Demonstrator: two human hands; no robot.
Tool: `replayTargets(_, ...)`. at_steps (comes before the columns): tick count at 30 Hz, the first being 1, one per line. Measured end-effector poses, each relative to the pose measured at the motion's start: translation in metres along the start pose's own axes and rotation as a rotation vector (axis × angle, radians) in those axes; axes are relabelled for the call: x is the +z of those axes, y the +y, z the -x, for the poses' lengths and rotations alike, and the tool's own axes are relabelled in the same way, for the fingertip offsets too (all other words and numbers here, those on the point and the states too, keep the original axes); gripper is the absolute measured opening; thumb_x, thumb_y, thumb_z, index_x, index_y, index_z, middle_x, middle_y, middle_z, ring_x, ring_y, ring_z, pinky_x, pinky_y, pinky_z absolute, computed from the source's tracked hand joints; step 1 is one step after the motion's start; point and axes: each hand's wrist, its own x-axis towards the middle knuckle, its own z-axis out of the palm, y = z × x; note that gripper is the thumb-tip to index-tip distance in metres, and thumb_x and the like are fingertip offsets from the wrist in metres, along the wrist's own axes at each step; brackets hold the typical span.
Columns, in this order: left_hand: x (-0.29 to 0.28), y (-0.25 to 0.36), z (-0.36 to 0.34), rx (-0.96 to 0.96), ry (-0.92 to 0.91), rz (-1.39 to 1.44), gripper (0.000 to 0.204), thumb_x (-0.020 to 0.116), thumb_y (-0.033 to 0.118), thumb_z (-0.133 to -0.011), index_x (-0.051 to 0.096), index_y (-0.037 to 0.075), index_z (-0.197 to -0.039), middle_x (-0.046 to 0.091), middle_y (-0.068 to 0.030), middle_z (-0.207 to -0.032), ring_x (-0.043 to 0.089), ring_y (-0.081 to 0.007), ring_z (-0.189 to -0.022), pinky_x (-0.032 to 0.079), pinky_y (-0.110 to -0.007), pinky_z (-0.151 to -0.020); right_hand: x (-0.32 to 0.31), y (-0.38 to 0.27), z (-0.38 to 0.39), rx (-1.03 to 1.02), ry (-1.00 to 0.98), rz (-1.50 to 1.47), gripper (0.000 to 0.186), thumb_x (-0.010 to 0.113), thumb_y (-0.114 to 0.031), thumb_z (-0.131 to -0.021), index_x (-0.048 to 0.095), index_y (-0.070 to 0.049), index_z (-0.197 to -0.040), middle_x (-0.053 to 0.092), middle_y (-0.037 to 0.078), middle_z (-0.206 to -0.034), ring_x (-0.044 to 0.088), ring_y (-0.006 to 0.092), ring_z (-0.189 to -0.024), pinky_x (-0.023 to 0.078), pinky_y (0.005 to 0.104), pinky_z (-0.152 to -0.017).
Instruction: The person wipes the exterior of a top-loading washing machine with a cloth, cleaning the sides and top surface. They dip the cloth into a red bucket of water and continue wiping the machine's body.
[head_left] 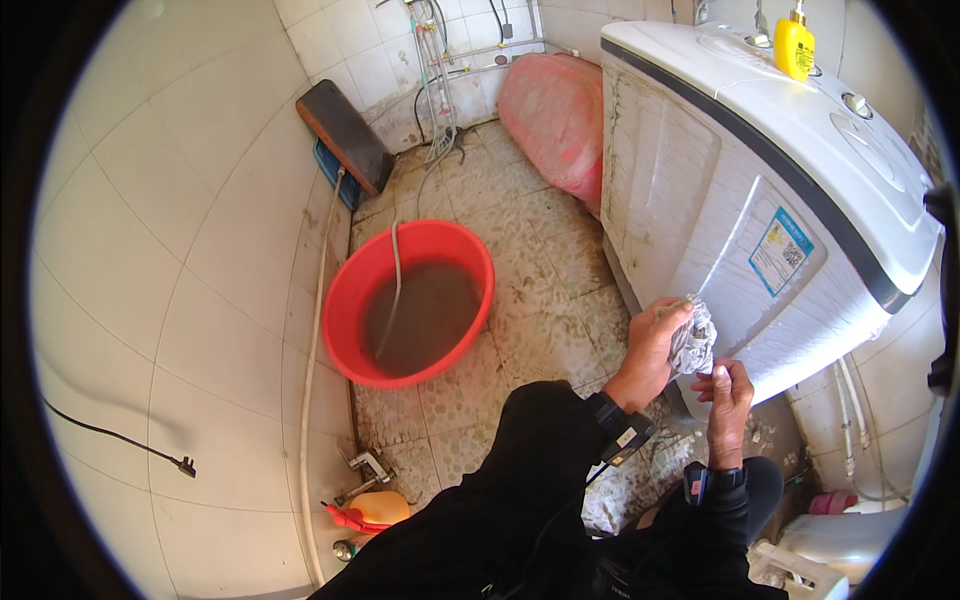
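Note:
A wet, crumpled greyish-white rag (693, 340) is bunched up in front of the washing machine's side. My left hand (652, 350) is closed around it from the left. Just below and to the right, my right hand (728, 395) has its fingers curled at the rag's lower edge; whether they pinch a bit of it is hard to make out. Both wrists carry dark bands with small devices. The white washing machine (690, 190) stands right behind my hands, with streaks of dirt and a blue-edged label (781, 252) on its side.
A red basin (470, 345) of murky water, with a hose (396, 260) in it, sits on the tiled floor. A yellow pump bottle (795, 48) stands on the machine. A pink tub (550, 120) leans behind; an orange container (383, 507) is at lower left.

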Motion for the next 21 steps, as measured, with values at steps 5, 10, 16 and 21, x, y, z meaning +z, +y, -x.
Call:
replayTargets(5,0.001,0.0004,0.0,0.009,-0.012,-0.013,0.024,0.074,0.019,-0.104,0.069,0.001,-0.12,0.075,-0.0062,-0.1,0.074,-0.0162,-0.085,0.062,-0.034,-0.077,0.0002,0.0009,-0.0001,-0.006,-0.006,0.029,0.037,0.063,-0.034,-0.114,0.067,0.002,-0.118,0.074,0.009,-0.091,0.07,0.0143,-0.077,0.052,0.0279,-0.067)
replayTargets(10,0.001,-0.0005,-0.0013,0.02,-0.005,-0.028,0.025,0.074,0.019,-0.104,0.069,0.0,-0.121,0.075,-0.0062,-0.1,0.074,-0.0165,-0.086,0.062,-0.034,-0.078,0.002,0.0029,-0.0005,-0.008,-0.023,0.039,0.038,0.064,-0.036,-0.114,0.066,0.002,-0.118,0.074,0.008,-0.091,0.07,0.0137,-0.076,0.052,0.0282,-0.067)
replayTargets(16,-0.002,0.002,0.0009,0.016,0.0,-0.066,0.025,0.072,0.018,-0.106,0.068,0.0,-0.123,0.076,-0.0064,-0.105,0.076,-0.0164,-0.091,0.063,-0.035,-0.081,0.0027,0.0016,0.0004,-0.008,-0.028,0.033,0.041,0.066,-0.038,-0.113,0.066,0.002,-0.118,0.073,0.007,-0.09,0.069,0.0134,-0.076,0.052,0.0279,-0.067)
replayTargets(21,0.0,0.002,0.0021,0.013,-0.014,-0.053,0.028,0.073,0.019,-0.106,0.068,-0.001,-0.125,0.076,-0.006,-0.105,0.075,-0.0159,-0.091,0.063,-0.035,-0.082,0.0023,-0.0023,0.0022,-0.002,-0.034,0.018,0.041,0.067,-0.038,-0.113,0.066,0.003,-0.12,0.073,0.007,-0.091,0.07,0.0129,-0.077,0.052,0.0275,-0.068)
